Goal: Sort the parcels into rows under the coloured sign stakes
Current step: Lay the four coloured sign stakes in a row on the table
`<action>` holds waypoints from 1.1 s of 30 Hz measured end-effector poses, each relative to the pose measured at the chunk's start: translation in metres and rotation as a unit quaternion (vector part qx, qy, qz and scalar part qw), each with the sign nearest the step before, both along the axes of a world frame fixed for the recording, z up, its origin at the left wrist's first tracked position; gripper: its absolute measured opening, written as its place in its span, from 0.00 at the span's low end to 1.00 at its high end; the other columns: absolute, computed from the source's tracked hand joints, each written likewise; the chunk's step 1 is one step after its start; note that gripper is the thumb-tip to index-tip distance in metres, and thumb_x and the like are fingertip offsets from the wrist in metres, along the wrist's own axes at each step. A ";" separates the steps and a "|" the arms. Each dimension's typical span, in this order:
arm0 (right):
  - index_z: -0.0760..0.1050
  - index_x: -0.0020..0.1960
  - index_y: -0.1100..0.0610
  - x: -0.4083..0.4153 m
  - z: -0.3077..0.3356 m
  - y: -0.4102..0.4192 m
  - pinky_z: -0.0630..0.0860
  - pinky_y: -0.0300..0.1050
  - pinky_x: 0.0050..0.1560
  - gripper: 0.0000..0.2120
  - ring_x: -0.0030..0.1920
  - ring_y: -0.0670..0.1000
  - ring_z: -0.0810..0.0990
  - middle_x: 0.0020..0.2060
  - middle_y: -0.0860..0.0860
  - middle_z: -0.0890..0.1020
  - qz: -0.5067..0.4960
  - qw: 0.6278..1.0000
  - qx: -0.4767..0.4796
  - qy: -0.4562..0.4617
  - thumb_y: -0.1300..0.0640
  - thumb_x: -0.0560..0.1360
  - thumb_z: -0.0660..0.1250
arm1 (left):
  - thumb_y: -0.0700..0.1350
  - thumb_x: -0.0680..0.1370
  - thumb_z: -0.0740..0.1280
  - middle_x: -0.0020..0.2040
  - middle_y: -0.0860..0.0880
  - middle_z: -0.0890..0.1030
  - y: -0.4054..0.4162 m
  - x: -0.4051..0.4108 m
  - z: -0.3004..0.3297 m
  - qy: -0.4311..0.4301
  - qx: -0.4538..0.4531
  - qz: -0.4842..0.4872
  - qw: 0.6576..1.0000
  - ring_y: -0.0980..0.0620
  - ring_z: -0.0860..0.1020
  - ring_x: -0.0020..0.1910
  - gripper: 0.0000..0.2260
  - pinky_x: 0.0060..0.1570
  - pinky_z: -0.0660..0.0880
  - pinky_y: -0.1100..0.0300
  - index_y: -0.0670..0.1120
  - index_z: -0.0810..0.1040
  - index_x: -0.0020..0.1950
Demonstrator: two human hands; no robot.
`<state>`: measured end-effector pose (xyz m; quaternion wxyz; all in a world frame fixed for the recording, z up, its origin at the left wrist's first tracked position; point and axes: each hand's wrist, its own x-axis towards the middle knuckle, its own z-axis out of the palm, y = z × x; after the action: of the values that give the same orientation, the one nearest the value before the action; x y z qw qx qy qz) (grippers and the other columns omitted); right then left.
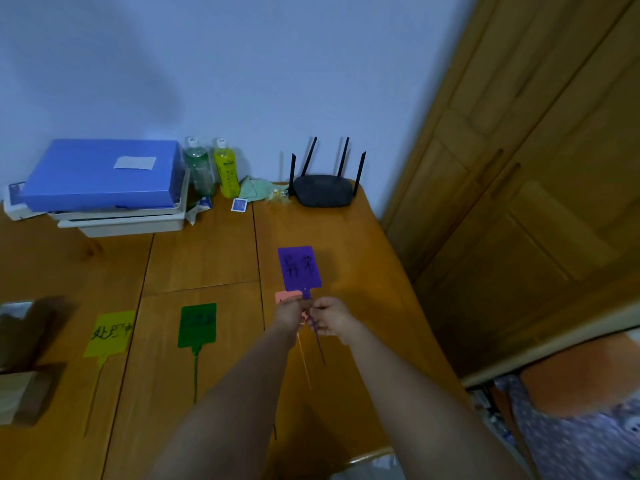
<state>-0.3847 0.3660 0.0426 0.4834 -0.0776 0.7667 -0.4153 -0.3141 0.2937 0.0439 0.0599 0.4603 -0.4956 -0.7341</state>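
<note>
- Head view: we are pinching the purple sign stake (299, 268) in our right hand (330, 318) grip, above the surface (207, 258).
- We are pinching the pink sign stake (288, 296) with our left hand (289, 313).
- Yellow sign stake (109, 334) and green sign stake (197, 325) are lying leftward.

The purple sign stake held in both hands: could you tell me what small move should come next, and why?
Probably lay the purple sign stake flat to the right of the green stake. The yellow stake and the green one already lie side by side, while both hands hold purple and pink stakes together.
</note>
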 end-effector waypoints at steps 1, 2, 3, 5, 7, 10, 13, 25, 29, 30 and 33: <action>0.67 0.35 0.53 -0.009 -0.001 0.006 0.68 0.37 0.32 0.14 0.29 0.47 0.71 0.30 0.52 0.73 -0.002 1.000 0.003 0.021 0.63 0.79 0.58 | 0.38 0.76 0.63 0.33 0.48 0.75 0.007 -0.009 0.002 -0.005 -0.002 -0.011 1.000 0.53 0.70 0.30 0.06 0.29 0.67 0.64 0.46 0.76 0.41; 0.66 0.35 0.54 -0.020 -0.004 0.011 0.67 0.36 0.30 0.15 0.26 0.46 0.71 0.29 0.53 0.72 -0.012 0.999 0.000 0.039 0.63 0.79 0.58 | 0.39 0.76 0.63 0.35 0.49 0.75 0.013 -0.018 0.004 -0.012 -0.001 -0.021 1.000 0.53 0.71 0.31 0.05 0.32 0.66 0.63 0.46 0.76 0.42; 0.66 0.35 0.54 -0.029 -0.006 0.018 0.67 0.35 0.26 0.15 0.23 0.45 0.71 0.28 0.54 0.71 -0.022 0.998 -0.005 0.052 0.64 0.79 0.58 | 0.41 0.77 0.63 0.36 0.50 0.75 0.018 -0.026 0.005 -0.018 -0.003 -0.029 0.999 0.54 0.71 0.33 0.04 0.34 0.65 0.62 0.46 0.76 0.44; 0.65 0.35 0.54 -0.051 -0.016 0.032 0.64 0.32 0.19 0.15 0.14 0.40 0.68 0.27 0.55 0.71 -0.040 0.997 -0.008 0.071 0.66 0.79 0.58 | 0.43 0.78 0.63 0.38 0.51 0.75 0.026 -0.040 0.004 -0.032 -0.008 -0.036 0.999 0.53 0.71 0.34 0.04 0.36 0.65 0.62 0.45 0.76 0.49; 0.64 0.34 0.54 -0.072 -0.027 0.048 0.61 0.31 0.17 0.16 0.11 0.40 0.66 0.27 0.54 0.72 -0.065 0.994 0.012 0.090 0.66 0.78 0.59 | 0.43 0.79 0.62 0.38 0.50 0.74 0.031 -0.045 -0.001 -0.047 -0.012 -0.032 0.998 0.53 0.71 0.34 0.05 0.35 0.65 0.62 0.44 0.75 0.52; 0.66 0.34 0.54 -0.101 -0.044 0.074 0.64 0.36 0.22 0.15 0.19 0.46 0.70 0.26 0.53 0.73 -0.112 0.984 0.063 0.121 0.65 0.78 0.60 | 0.41 0.79 0.60 0.38 0.47 0.74 0.026 -0.037 -0.017 -0.083 -0.023 -0.016 0.996 0.52 0.72 0.34 0.08 0.33 0.66 0.60 0.42 0.75 0.55; 0.69 0.35 0.54 -0.124 -0.062 0.101 0.70 0.41 0.31 0.13 0.30 0.51 0.75 0.32 0.54 0.78 -0.118 0.975 0.126 0.141 0.63 0.78 0.61 | 0.39 0.79 0.61 0.38 0.46 0.74 0.017 -0.015 -0.036 -0.145 -0.039 0.026 0.988 0.51 0.72 0.34 0.06 0.33 0.67 0.60 0.40 0.74 0.54; 0.77 0.55 0.61 -0.152 -0.104 0.104 0.79 0.50 0.55 0.11 0.54 0.59 0.82 0.53 0.60 0.83 -0.024 0.964 0.206 0.169 0.59 0.77 0.60 | 0.39 0.79 0.61 0.35 0.45 0.74 0.000 0.027 -0.062 -0.258 -0.095 0.067 0.959 0.50 0.71 0.32 0.04 0.33 0.66 0.60 0.39 0.74 0.50; 0.77 0.56 0.61 -0.155 -0.101 0.102 0.80 0.51 0.54 0.12 0.49 0.57 0.83 0.53 0.60 0.83 -0.024 0.964 0.205 0.167 0.58 0.78 0.60 | 0.39 0.78 0.61 0.35 0.46 0.74 0.000 0.023 -0.058 -0.251 -0.098 0.054 0.962 0.50 0.71 0.31 0.04 0.32 0.66 0.61 0.40 0.74 0.50; 0.76 0.58 0.62 -0.152 -0.094 0.103 0.79 0.50 0.54 0.13 0.48 0.57 0.82 0.54 0.60 0.82 -0.022 0.964 0.207 0.166 0.58 0.78 0.60 | 0.39 0.79 0.61 0.35 0.46 0.75 0.000 0.023 -0.056 -0.249 -0.100 0.049 0.962 0.50 0.72 0.31 0.04 0.32 0.66 0.60 0.40 0.74 0.50; 0.74 0.61 0.64 -0.143 -0.076 0.106 0.74 0.45 0.48 0.15 0.57 0.59 0.79 0.57 0.60 0.79 0.014 0.955 0.235 0.181 0.57 0.78 0.61 | 0.40 0.79 0.61 0.35 0.46 0.75 -0.001 0.023 -0.051 -0.249 -0.112 0.036 0.961 0.51 0.72 0.32 0.05 0.33 0.67 0.60 0.40 0.74 0.51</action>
<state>-0.5277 0.4721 -0.0336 0.3470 -0.0464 0.9161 -0.1955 -0.2910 0.2925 -0.0071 0.0118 0.6367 -0.5567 -0.5335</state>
